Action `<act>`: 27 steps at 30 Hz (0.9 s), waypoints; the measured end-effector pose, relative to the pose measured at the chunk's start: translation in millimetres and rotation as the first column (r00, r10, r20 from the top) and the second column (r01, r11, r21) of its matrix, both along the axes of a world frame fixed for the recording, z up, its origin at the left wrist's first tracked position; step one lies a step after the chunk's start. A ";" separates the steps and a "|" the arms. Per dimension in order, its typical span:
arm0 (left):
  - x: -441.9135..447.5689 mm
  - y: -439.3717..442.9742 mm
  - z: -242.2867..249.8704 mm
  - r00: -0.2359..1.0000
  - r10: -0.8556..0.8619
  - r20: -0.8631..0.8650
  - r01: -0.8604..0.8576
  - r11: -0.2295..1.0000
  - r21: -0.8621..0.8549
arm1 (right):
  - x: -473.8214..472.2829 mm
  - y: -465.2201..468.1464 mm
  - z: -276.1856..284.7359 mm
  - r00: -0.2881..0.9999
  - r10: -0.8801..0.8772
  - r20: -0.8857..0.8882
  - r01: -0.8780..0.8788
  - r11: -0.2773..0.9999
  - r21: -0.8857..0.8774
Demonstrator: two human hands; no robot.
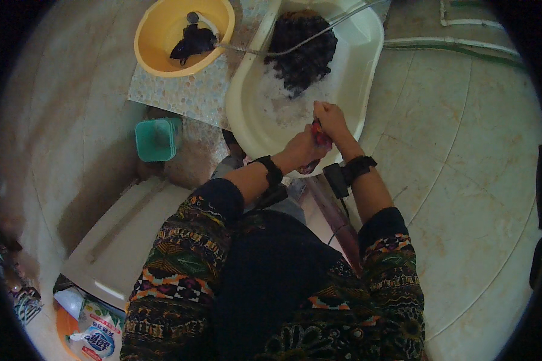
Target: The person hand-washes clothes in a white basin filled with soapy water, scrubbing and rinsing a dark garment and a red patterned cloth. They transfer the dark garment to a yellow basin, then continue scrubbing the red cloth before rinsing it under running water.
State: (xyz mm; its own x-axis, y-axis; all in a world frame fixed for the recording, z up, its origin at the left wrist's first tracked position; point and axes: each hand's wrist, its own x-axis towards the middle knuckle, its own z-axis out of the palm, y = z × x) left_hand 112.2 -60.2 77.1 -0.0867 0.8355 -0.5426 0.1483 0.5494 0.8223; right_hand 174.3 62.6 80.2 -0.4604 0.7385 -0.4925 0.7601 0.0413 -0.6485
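Over the near end of a cream plastic tub (pixel 248 85), my left hand (pixel 301 146) and my right hand (pixel 332 119) are close together. Both grip a small red patterned cloth (pixel 320 134); part of it hangs below my left hand by the tub's rim. My fingers hide much of the cloth. Farther back in the tub lies a dark, wet garment (pixel 302 47), with whitish suds (pixel 282 106) around its near side.
A flexible metal hose (pixel 298 47) crosses the tub to a yellow basin (pixel 149 63) holding a black cloth (pixel 196 43). Green stacked containers (pixel 155 140) stand at left. White pipes (pixel 451 41) run along the right wall. A detergent bag (pixel 95 334) sits lower left.
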 end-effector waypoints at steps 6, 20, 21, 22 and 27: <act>-14.0 -9.9 -4.7 0.997 0.065 -0.037 -0.063 0.997 0.036 | 1.0 -8.2 8.7 0.890 -0.388 -0.240 0.257 0.860 -0.441; -261.2 -1.0 -17.9 -0.029 0.622 0.782 -0.857 0.387 -0.340 | 57.9 -16.7 -22.2 0.731 -0.653 -0.198 0.327 0.590 -0.738; -273.8 2.6 -13.7 -0.128 0.661 0.740 -0.875 0.276 -0.398 | 61.3 -18.0 -25.5 0.735 -0.635 -0.236 0.301 0.618 -0.726; -280.1 3.4 -10.0 0.011 0.751 0.660 -0.906 0.287 -0.312 | 64.3 -18.3 -28.6 0.730 -0.648 -0.217 0.329 0.612 -0.719; -266.9 -0.8 -18.8 0.250 0.758 0.603 -0.854 0.466 -0.231 | 63.0 -12.4 -48.3 0.740 -0.659 -0.132 0.399 0.589 -0.703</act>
State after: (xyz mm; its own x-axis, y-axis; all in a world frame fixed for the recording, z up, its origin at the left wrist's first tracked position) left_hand -154.7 -61.1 58.3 -0.4878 0.5717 -0.6597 -0.8071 -0.0073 0.5904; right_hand 237.3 50.2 31.8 -0.3132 0.5077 -0.8026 0.2283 -0.7801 -0.5826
